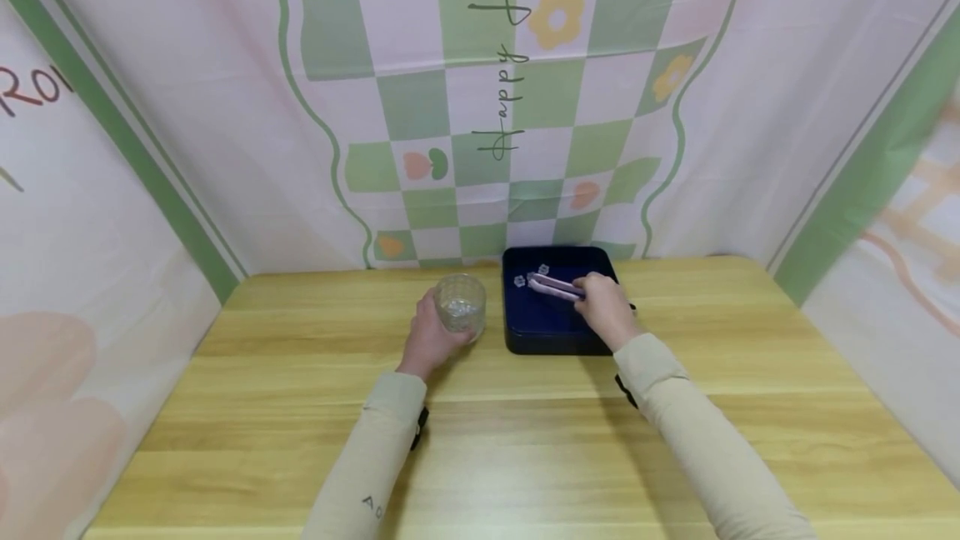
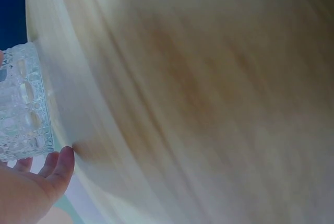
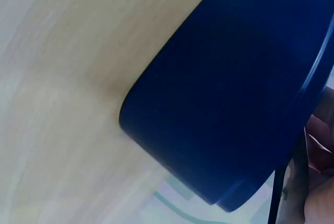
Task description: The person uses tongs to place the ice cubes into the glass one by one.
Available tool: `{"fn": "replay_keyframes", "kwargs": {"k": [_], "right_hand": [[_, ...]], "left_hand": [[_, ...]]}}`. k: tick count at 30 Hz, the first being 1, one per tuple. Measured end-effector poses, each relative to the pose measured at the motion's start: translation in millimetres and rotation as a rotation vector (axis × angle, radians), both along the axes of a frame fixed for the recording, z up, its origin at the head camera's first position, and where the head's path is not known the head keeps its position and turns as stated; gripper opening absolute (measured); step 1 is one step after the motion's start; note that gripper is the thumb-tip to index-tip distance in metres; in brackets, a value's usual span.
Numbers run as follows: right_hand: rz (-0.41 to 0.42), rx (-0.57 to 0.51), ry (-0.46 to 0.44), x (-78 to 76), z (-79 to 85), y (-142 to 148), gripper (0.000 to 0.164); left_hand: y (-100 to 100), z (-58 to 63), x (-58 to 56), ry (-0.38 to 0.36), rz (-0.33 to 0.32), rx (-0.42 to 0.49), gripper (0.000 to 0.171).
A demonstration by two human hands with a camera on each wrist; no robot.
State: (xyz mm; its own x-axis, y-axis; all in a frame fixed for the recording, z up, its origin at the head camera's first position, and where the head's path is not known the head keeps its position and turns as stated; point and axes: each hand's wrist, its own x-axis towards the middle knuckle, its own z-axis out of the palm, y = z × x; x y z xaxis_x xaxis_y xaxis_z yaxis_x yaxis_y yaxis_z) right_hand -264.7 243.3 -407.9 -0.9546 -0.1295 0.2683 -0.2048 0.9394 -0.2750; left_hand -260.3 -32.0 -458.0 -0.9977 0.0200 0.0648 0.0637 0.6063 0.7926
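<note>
My left hand (image 1: 431, 336) grips a clear, textured glass (image 1: 461, 302), fingers on its left side and thumb at the front. In the left wrist view the glass (image 2: 23, 101) shows a bumpy pattern; clear shapes seem to lie inside, though I cannot tell what. My right hand (image 1: 606, 311) holds a pair of tongs (image 1: 557, 286) over the dark blue tray (image 1: 551, 332), their tips pointing left. Small clear flower-shaped pieces (image 1: 543, 270) lie in the tray near the tips. Whether the tips pinch one is too small to tell.
The tray's outer wall (image 3: 219, 93) fills much of the right wrist view. Both stand on a wooden table (image 1: 510, 440), the glass just left of the tray. A patterned cloth (image 1: 480, 107) hangs behind the table's back edge, with more cloth at both sides.
</note>
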Motion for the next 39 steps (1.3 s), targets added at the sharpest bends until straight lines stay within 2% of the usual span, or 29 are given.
{"fn": "replay_keyframes", "kwargs": {"k": [18,27,39], "right_hand": [[-0.01,-0.064,0.033,6.0,12.0,8.5,0.03],[0.064,-0.097,0.121,19.0,30.3,-3.5,0.031],[0.186,-0.131,0.164,34.5,45.2,-41.7,0.029]], "left_hand": [[-1.3,-0.3,1.6,-0.002,-0.014,0.005,0.098],[-1.0,1.0,-0.1,0.009,-0.013,-0.005,0.098],[0.5,2.7,1.3,0.015,-0.007,0.011,0.099]]}}
